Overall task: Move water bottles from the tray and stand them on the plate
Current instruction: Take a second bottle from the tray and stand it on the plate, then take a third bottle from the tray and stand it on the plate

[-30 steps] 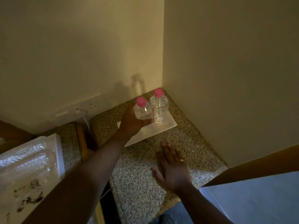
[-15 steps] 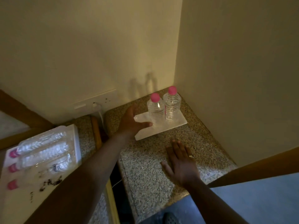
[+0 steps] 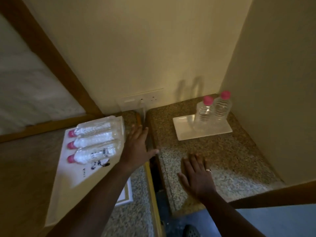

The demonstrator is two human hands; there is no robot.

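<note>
Fingers [image 3: 136, 132] of the left hand [image 3: 136, 147] spread empty, now off the plate [image 3: 184, 132].
Two bottles [image 3: 204, 112] stand there; three bottles [image 3: 95, 139] lie in the tray [image 3: 82, 171]; right hand [image 3: 196, 175] flat on counter [image 3: 230, 154].

My left hand [image 3: 136, 147] reaches forward with fingers extended and empty, thumb spread, while my right hand [image 3: 196, 175] lies palm-down, fingers splayed flat.

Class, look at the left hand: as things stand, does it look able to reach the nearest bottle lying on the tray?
Probably yes. The left hand is open and empty, right beside the tray, and nothing lies between it and the nearest lying bottle.
</note>
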